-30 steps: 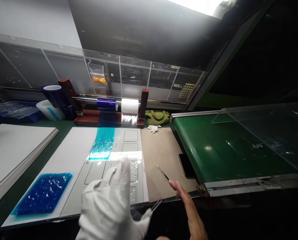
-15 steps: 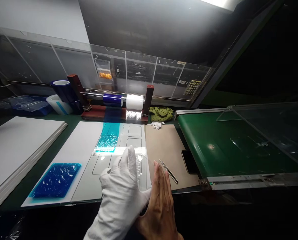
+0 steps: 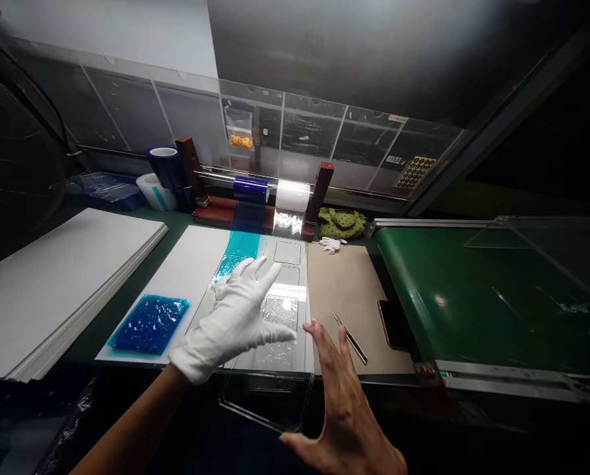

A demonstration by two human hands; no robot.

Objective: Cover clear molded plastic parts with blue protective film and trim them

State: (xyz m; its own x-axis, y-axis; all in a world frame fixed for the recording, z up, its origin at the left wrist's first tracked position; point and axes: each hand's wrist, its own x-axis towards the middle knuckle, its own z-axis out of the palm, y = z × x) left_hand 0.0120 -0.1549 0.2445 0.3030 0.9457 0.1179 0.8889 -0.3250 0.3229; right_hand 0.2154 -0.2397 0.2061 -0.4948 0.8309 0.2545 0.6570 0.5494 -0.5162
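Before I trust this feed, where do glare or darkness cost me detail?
In the head view, a bright reflection band crosses the outlined panel; the white roll looks washed out; the clear plastic piece shows partly as faint outlines against black; the gloved left hand and bare right hand look readable.

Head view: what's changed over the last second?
The right hand has moved left from the near end of the tweezers to beside the clear panel; whether it grips it, I can't tell. The gloved left hand has spread its fingers. The camera's view has shifted too. The tweezers, phone and dark blue slab stayed put.
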